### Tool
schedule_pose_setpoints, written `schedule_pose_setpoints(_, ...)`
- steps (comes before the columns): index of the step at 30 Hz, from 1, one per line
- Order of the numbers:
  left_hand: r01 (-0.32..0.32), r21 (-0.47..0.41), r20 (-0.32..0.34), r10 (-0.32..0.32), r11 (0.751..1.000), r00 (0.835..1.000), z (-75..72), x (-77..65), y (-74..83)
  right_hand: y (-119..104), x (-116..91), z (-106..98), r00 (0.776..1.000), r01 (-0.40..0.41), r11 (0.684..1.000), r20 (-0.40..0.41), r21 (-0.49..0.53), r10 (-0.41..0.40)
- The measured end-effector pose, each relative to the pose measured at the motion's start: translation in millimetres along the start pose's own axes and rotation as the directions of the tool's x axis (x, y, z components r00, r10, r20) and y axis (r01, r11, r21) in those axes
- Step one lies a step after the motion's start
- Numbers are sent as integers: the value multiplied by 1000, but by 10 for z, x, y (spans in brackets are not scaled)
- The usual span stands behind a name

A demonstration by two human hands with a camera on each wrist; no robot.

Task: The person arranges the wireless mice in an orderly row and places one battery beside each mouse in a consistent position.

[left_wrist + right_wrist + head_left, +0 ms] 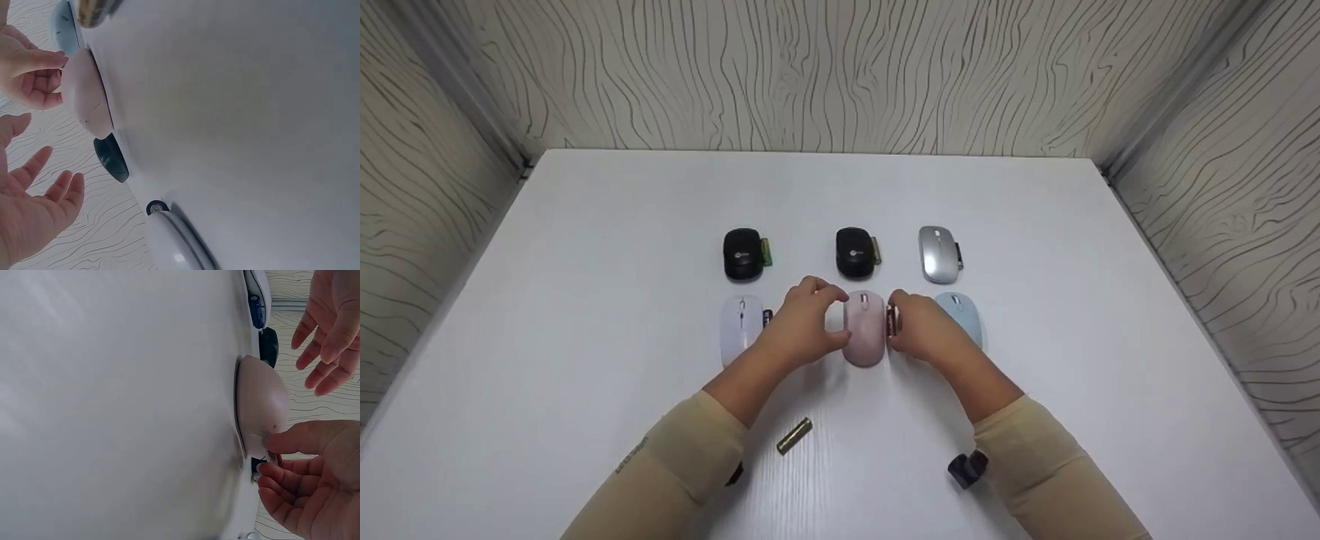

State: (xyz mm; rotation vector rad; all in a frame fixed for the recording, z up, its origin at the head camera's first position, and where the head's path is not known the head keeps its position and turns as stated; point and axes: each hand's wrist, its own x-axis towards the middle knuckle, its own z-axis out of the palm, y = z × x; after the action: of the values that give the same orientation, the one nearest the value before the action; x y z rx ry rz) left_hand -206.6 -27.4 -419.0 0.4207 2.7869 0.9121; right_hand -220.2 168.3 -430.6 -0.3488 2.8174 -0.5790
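Note:
A pink mouse (864, 330) lies on the white table between my two hands. My left hand (808, 319) hovers by its left side, fingers spread and holding nothing; the left wrist view shows a gap between that hand (39, 208) and the mouse (87, 95). On the mouse's other side, my right hand (919, 326) pinches a small red-and-dark battery (892, 321) between thumb and fingers. In the right wrist view the battery (272, 458) is mostly covered by the fingers of my right hand (320, 478).
Left of the hands lies a white mouse (740, 326) with a dark battery (767, 317); a light blue mouse (961, 315) is partly behind my right hand. Farther back are two black mice (743, 255) and a silver mouse (939, 255), each beside a battery. A gold battery (794, 436) lies nearer me.

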Motion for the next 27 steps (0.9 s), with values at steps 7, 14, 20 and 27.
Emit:
schedule_pose_setpoints(7,5,-5,4,-5,1000,1000,25,-12,-32,23,48,87,998,-58,998,23,36,58)
schedule_pose_setpoints(14,27,-1,21,-27,1000,999,30,-18,-19,39,49,115,997,-76,996,33,55,74)
schedule_pose_setpoints(20,30,-2,30,-30,1000,999,31,-22,-6,41,57,120,997,-73,996,30,42,72)
schedule_pose_setpoints(27,17,-2,18,-17,1000,1000,-5,-45,-9,12,38,55,997,-75,996,34,45,73)
